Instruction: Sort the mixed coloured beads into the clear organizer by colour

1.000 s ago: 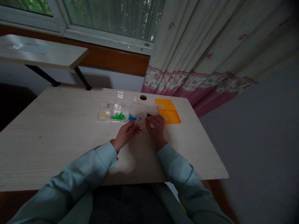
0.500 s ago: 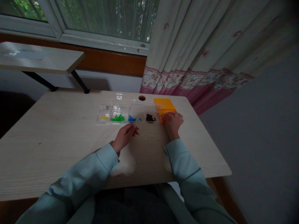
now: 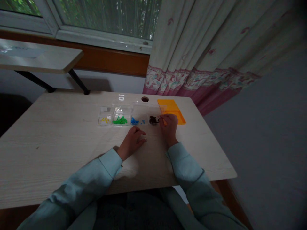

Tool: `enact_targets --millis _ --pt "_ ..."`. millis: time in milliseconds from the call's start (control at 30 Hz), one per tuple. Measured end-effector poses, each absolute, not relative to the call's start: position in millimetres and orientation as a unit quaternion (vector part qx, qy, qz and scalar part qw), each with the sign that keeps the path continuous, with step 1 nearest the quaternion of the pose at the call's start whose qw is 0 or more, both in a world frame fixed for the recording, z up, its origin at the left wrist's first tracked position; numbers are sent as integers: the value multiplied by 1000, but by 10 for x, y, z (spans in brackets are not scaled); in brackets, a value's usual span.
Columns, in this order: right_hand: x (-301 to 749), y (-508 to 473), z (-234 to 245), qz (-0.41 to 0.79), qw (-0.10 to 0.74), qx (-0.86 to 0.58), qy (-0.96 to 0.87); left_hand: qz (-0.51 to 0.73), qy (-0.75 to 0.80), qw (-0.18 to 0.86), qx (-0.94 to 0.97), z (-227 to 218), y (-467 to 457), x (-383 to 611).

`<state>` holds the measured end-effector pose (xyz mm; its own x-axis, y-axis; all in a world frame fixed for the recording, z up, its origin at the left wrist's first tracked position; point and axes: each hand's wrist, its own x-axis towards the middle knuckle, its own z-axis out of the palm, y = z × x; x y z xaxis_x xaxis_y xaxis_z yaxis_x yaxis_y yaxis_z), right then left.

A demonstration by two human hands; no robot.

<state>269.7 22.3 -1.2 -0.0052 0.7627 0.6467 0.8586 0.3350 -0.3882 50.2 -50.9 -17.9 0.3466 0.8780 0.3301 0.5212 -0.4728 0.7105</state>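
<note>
A row of clear plastic compartments stands on the pale wooden table, holding yellow bits, green bits, blue bits and dark brown bits. An orange tray lies just right of the row. My right hand hovers between the brown compartment and the tray, fingers pinched on a small orange piece. My left hand rests on the table in front of the blue compartment, fingers curled down over a tiny pale bit.
A round cable hole sits at the table's far edge. Behind on the left stands another small desk under a window. A patterned curtain hangs at the back right. The table's right edge drops to grey floor.
My right hand has come back left from the orange tray toward the brown compartment. My left hand has shifted slightly right and lowered onto the table.
</note>
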Motion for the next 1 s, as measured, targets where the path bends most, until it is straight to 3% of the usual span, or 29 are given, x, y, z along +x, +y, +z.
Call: enact_targets --millis 567,1000 --pt "2508 106 42 -20 426 -504 -751 229 482 138 834 -182 -448 519" --pt "2189 -172 43 107 370 -347 -855 483 482 307 664 -136 -347 393"
